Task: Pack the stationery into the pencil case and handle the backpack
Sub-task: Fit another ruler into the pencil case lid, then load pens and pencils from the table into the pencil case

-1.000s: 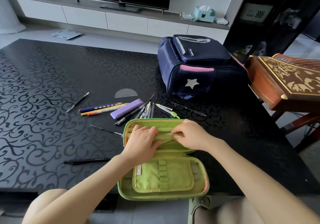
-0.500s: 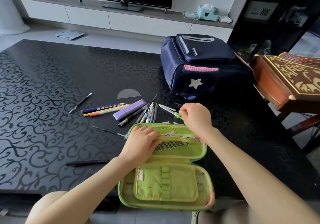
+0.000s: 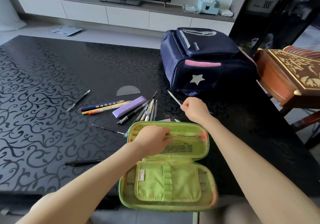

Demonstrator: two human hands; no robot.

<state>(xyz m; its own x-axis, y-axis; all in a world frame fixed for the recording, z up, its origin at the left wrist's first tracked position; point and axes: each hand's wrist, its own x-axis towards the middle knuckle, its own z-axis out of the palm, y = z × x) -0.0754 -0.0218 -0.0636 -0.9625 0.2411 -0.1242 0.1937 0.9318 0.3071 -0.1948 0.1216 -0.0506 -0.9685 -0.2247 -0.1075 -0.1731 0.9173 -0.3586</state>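
A green pencil case (image 3: 168, 185) lies open at the near edge of the black table (image 3: 43, 102). My left hand (image 3: 152, 139) rests in the case's upper half, fingers pinching the mesh pocket's edge. Beyond the case, my right hand (image 3: 194, 109) is closed on a thin silver pen (image 3: 174, 97), whose tip points up and left. Several pens and pencils (image 3: 149, 110), a purple eraser box (image 3: 129, 106) and a clear protractor (image 3: 128, 90) lie scattered behind the case. The navy backpack (image 3: 206, 62), with a silver star, lies at the back right.
More pens lie apart: one at the left (image 3: 78, 100), a black one (image 3: 83, 162) near the front edge, a thin refill (image 3: 107, 129) beside the case. A carved wooden instrument (image 3: 290, 73) stands to the right of the table. A TV cabinet (image 3: 121, 14) runs along the far wall.
My right hand left the case's pocket, reached toward the backpack and closed on the silver pen. My left hand stayed on the pocket. The view shifted slightly.
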